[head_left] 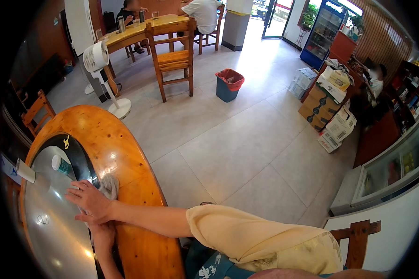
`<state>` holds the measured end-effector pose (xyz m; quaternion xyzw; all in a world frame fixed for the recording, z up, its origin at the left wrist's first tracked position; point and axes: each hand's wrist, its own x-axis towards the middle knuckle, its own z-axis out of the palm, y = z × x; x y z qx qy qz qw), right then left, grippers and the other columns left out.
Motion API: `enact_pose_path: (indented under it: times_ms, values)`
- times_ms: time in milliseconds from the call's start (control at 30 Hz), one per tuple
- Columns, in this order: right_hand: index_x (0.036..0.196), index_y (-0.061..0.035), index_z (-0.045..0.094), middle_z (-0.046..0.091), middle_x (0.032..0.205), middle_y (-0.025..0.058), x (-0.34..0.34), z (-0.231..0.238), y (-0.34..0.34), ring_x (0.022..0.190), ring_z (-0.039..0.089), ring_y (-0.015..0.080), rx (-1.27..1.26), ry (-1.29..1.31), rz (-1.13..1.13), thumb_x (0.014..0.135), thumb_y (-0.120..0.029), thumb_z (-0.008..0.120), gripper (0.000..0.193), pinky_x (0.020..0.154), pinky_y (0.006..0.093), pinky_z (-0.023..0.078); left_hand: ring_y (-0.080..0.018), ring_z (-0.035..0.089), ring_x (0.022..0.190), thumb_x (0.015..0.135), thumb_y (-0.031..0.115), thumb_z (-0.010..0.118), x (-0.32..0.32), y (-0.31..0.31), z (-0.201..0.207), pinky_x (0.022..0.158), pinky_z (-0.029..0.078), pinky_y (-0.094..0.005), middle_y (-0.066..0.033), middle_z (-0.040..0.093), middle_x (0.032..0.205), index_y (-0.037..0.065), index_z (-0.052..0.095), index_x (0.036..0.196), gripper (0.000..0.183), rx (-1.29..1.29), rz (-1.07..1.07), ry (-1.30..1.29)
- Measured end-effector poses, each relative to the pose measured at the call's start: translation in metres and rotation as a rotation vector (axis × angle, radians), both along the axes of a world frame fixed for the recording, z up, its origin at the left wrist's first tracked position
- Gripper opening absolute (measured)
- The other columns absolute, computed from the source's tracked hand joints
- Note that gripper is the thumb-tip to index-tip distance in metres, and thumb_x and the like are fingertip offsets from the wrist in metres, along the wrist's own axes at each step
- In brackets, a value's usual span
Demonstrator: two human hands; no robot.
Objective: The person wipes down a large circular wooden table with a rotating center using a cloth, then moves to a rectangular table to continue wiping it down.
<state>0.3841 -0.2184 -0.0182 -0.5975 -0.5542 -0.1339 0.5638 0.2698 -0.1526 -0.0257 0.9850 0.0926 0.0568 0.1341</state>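
My right hand (pixel 91 202) reaches across from the right, its fingers spread over the metal centre of an oval wooden table (pixel 135 186). My left hand (pixel 102 236) comes up from the lower edge, just below the right one, which covers its fingers. A grey cloth (pixel 109 187) lies bunched on the table's inner rim, beside and partly behind the right hand. Whether the left hand grips part of it is hidden. Beyond the hands stand a white and green paper cup (pixel 60 163) and a plain pale cup (pixel 25 170).
A white fan (pixel 121 108) stands past the table, near a wooden chair (pixel 174 60). A blue bin (pixel 228 88) with a red liner is on the floor. Stacked cartons (pixel 328 104) and a glass-topped freezer (pixel 386 172) are at right. Two people sit at a far table (pixel 139 29); another person is at right.
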Motion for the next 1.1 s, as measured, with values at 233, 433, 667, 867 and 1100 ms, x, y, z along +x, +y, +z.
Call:
enact_pose_path:
  times_ms: [233,433,667,867,1100]
  values:
    - [0.120,0.0008,0.054,0.054,0.120,0.0193,-0.011,-0.003,0.001,0.121,0.042,0.0349,-0.094,-0.032,0.210,0.078,-0.037,0.064,0.057,0.100,0.0458,0.031,-0.0437,0.017,0.139,0.072,-0.006,0.042,-0.091,-0.038,0.007,0.110,0.013,-0.0590,-0.0249,0.025,0.148,0.006,0.044,0.137,0.066,0.275,0.140,0.034]
    - [0.124,0.0000,0.053,0.056,0.121,0.0187,-0.019,0.007,-0.009,0.120,0.044,0.0338,-0.128,0.031,0.395,0.086,-0.035,0.058,0.051,0.102,0.0429,0.032,-0.0368,0.042,0.129,0.071,-0.013,0.033,-0.124,-0.042,0.027,0.112,0.023,-0.0420,-0.0246,0.051,0.131,-0.002,0.050,0.129,0.062,-0.313,0.250,-0.264]
    - [0.138,0.0015,0.036,0.046,0.130,0.0245,-0.029,0.004,-0.002,0.119,0.043,0.0379,-0.052,0.144,0.611,0.085,-0.040,0.059,0.072,0.103,0.0420,0.033,-0.0262,0.047,0.123,0.086,-0.003,0.034,-0.111,-0.002,0.050,0.102,0.039,-0.0349,-0.0175,0.047,0.135,-0.003,0.042,0.135,0.049,-0.783,0.318,-0.849]
    - [0.147,-0.0026,0.015,0.037,0.138,0.0255,-0.029,0.009,-0.011,0.123,0.039,0.0422,-0.066,-0.002,0.626,0.074,-0.039,0.072,0.100,0.106,0.0426,0.031,-0.0254,0.044,0.125,0.088,0.002,0.033,-0.039,-0.022,0.074,0.104,0.034,-0.0344,-0.0153,0.040,0.140,0.002,0.033,0.143,0.055,-1.257,0.376,-1.063]
    - [0.131,-0.0068,0.047,0.063,0.111,0.0149,-0.026,0.005,-0.001,0.101,0.061,0.0202,0.012,0.396,0.689,0.070,-0.015,0.075,0.068,0.088,0.0328,0.048,-0.0295,0.034,0.131,0.088,0.008,0.049,-0.044,-0.049,0.046,0.106,0.031,-0.0359,-0.0187,0.033,0.145,0.004,0.024,0.146,0.064,-0.346,0.423,-0.737]
